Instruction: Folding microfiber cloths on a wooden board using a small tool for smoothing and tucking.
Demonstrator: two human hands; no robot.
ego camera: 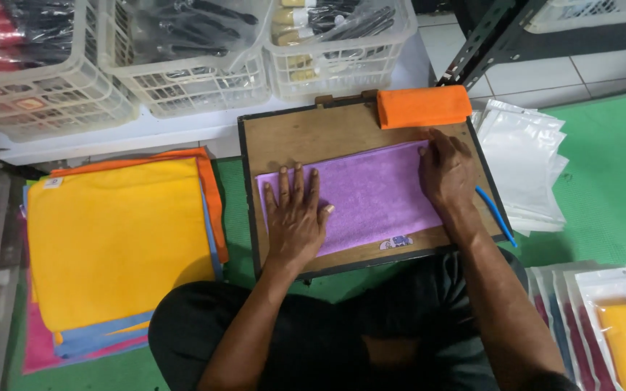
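Pressing flat, open left hand (295, 213) and right hand (445, 174) on purple cloth (371, 195), long axis left-right, on wooden board (313, 134)

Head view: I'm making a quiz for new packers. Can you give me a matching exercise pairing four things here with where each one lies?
Things:
1. purple cloth
2. folded orange cloth
3. yellow cloth
4. clear bags

Places:
A. on top of the cloth stack left of the board
B. stacked on the green mat right of the board
C. at the board's far right corner
D. flat on the board under both hands

Pairs: 1-D, 2-C, 3-A, 4-B. The left hand and right hand press flat on the purple cloth, on the wooden board.
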